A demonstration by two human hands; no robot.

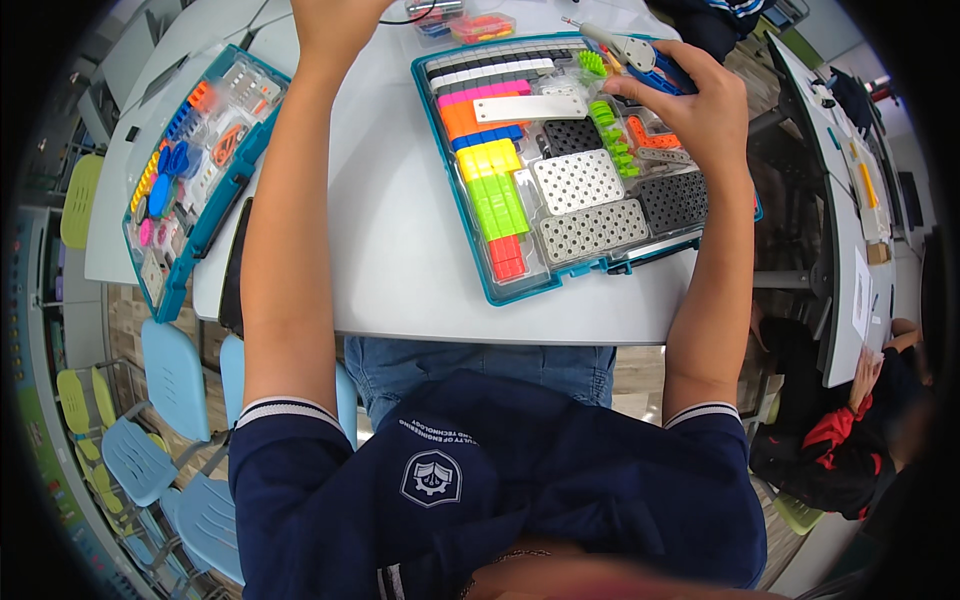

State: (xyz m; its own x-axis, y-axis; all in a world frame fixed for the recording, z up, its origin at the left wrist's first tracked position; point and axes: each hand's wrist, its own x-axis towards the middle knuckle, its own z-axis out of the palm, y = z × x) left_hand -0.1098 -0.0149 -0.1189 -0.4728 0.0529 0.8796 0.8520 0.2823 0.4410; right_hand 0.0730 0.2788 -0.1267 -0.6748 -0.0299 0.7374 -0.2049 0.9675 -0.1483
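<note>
My right hand [690,100] is closed around a grey and blue hand tool with a slim tip [628,50], above the far right corner of a teal-rimmed parts case [462,215]. I cannot make out the tool's exact kind. The case holds rows of coloured building parts: yellow blocks [488,158], lime green blocks [497,205], red blocks [507,258], and perforated plates [578,182] in white, grey and black. A white strip [530,107] lies across them. My left hand [338,20] reaches to the upper edge, its fingers cut off from view, near a black cable [408,20].
On the left stands a second teal case [205,225] with assorted parts. Small clear boxes [482,27] with coloured pieces sit at the far side of the white table [375,215]. Blue chairs [175,375] stand lower left. Another person's hand [866,378] rests at a table on the right.
</note>
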